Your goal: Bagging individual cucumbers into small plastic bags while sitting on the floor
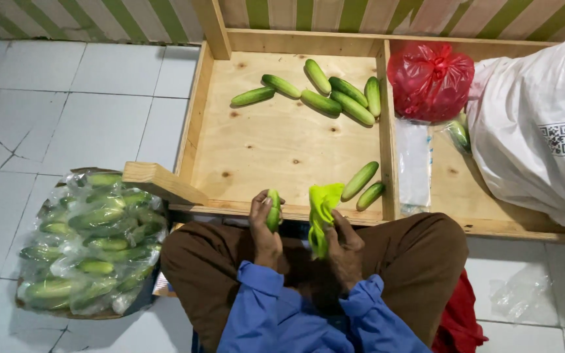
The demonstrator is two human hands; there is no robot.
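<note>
the person sits cross-legged on the tiled floor (pixel 67 111) in brown trousers and blue sleeves, facing a shallow wooden tray (pixel 276 147). the left hand (pixel 264 229) is wrapped around a single cucumber (pixel 273 210), holding it upright just over the tray's front rim. the right hand (pixel 342 245) is closed on a bright green cloth (pixel 322 212), which hangs crumpled beside the cucumber, close to it but apart. two cucumbers (pixel 365 186) lie in the tray near the cloth, and a loose group of seven (pixel 322 95) sits toward the back. a clear bag full of cucumbers (pixel 89 245) rests on the floor by the left knee. beyond the divider are a knotted red bag (pixel 430 82) and a large white sack (pixel 537 124).
</note>
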